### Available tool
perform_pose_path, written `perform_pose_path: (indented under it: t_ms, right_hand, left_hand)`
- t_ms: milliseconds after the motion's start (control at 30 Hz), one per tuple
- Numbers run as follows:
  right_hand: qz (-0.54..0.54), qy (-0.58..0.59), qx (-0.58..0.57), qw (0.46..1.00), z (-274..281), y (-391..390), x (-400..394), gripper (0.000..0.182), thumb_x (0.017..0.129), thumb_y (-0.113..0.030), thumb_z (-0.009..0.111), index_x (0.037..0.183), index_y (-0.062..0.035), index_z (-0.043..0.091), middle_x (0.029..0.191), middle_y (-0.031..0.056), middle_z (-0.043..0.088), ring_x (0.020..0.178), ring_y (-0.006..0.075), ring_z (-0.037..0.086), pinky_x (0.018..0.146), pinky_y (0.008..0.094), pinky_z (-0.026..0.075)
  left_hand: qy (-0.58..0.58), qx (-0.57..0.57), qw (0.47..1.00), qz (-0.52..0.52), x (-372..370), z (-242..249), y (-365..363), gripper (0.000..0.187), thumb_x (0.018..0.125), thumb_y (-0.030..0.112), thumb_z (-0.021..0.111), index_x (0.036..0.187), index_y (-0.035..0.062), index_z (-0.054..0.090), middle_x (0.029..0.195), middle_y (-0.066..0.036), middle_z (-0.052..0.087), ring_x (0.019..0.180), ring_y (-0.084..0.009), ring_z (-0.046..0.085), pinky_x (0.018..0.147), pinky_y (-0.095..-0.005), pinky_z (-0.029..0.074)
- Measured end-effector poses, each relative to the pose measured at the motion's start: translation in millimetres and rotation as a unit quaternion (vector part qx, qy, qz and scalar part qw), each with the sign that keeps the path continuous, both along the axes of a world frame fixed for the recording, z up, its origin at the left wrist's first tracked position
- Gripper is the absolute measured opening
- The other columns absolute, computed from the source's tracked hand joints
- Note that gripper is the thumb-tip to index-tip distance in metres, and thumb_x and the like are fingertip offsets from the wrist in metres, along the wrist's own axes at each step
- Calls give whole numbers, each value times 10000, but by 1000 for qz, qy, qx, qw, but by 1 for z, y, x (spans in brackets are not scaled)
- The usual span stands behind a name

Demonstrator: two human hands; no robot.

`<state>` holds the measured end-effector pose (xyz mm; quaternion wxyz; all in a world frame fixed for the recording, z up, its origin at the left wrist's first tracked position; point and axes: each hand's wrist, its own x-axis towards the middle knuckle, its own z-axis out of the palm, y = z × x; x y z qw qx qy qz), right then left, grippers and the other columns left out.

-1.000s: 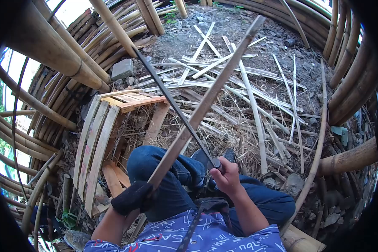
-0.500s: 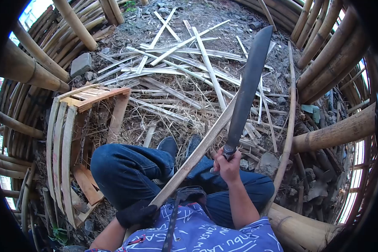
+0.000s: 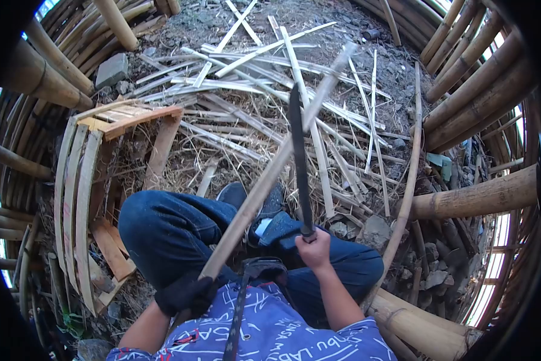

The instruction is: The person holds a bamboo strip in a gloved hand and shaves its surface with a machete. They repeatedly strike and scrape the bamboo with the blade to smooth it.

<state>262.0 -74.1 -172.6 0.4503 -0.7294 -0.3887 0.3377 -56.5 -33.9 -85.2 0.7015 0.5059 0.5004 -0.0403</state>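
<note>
My left hand [image 3: 187, 295], in a black glove, is closed round the lower end of a long bamboo strip [image 3: 249, 207], near my waist. The strip slants up and to the right over my crossed legs, its far end blurred. My bare right hand [image 3: 314, 248] grips the handle of a machete [image 3: 299, 162]. The dark blade points upward, seen nearly edge-on, and crosses the strip in the view; whether the two touch I cannot tell.
Split bamboo strips [image 3: 264, 81] lie crisscrossed on the ground ahead. A slatted wooden crate [image 3: 81, 210] stands to the left, with a grey block [image 3: 111, 70] beyond it. Bamboo poles [image 3: 475, 192] and rocks [image 3: 376, 231] are on the right.
The machete has swung left and turned from broad side to edge-on, and my right hand has moved left and lower. The strip stands steeper, with my left hand shifted slightly left.
</note>
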Motion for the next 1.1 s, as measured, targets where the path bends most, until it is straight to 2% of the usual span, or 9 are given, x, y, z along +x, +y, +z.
perform_pose_path:
  t_ms: [67, 100, 167, 367, 500, 567, 700, 767, 1100]
  right_hand:
    - [-10, 22, -25, 999, -23, -15, -11, 180, 709, -48, 629, 603, -26, 486, 512, -3, 452, 477, 69, 389, 457, 273, 331]
    - [-15, 30, -25, 999, -31, -20, -15, 191, 710, -46, 630, 596, -29, 478, 512, -8, 451, 481, 69, 386, 461, 276, 330]
    - [-22, 94, -35, 995, -39, -26, -22, 214, 712, -47, 633, 585, -31, 461, 510, -11, 446, 486, 70, 386, 469, 283, 334]
    - [-55, 105, -6, 993, -27, -26, -33, 227, 730, -71, 660, 597, -30, 481, 501, 1, 444, 488, 66, 414, 475, 273, 347]
    - [12, 16, 23, 1000, 3, -18, -35, 243, 743, -96, 668, 602, -28, 484, 488, 33, 466, 440, 122, 466, 456, 284, 368]
    - [33, -15, 36, 999, 10, -13, -33, 248, 741, -103, 670, 600, -28, 480, 486, 52, 474, 421, 154, 485, 448, 294, 377]
    - [59, -91, 96, 989, 26, 12, -20, 201, 688, -88, 664, 623, -31, 482, 493, 100, 472, 442, 265, 539, 458, 327, 422]
    - [47, -142, 145, 978, 26, 26, -14, 170, 680, -58, 646, 613, -16, 496, 519, 91, 487, 441, 202, 513, 464, 306, 413]
    - [129, -239, 169, 947, 39, 48, -17, 155, 626, -62, 698, 709, -23, 573, 636, 148, 604, 586, 301, 635, 524, 345, 495]
  left_hand:
    - [-146, -418, 867, 229, -8, -11, 8, 138, 762, 75, 675, 718, 78, 544, 615, -109, 547, 503, -294, 557, 451, -385, 425]
    - [-148, -417, 867, 230, -5, -9, 8, 138, 762, 75, 675, 718, 78, 544, 615, -109, 547, 503, -294, 557, 451, -385, 425]
    - [19, -49, 999, 14, 2, 3, 2, 155, 735, 56, 702, 740, 72, 548, 628, -126, 547, 504, -317, 544, 461, -395, 422]
    - [60, 153, 983, -82, 18, 25, 2, 169, 720, 46, 719, 750, 70, 555, 687, -157, 578, 567, -328, 567, 485, -394, 438]
    - [86, 79, 991, -62, 17, 23, 4, 187, 699, 47, 736, 798, 61, 578, 719, -153, 586, 590, -314, 578, 503, -385, 457]
    - [8, 31, 999, -5, 24, 31, 7, 386, 949, 396, 485, 798, 47, 543, 604, -26, 506, 489, -105, 491, 456, -256, 393]
    - [-44, 82, 996, 3, 22, 26, 5, 371, 945, 380, 504, 785, 49, 544, 600, -28, 523, 482, -105, 501, 453, -261, 399]
    - [-83, -148, 983, 75, 18, 6, 4, 357, 941, 365, 521, 782, 46, 547, 575, -24, 512, 462, -106, 486, 444, -262, 392]
    - [-68, -112, 991, 10, 24, 6, 13, 319, 928, 338, 550, 820, 38, 578, 592, -12, 519, 498, -92, 480, 474, -263, 391]
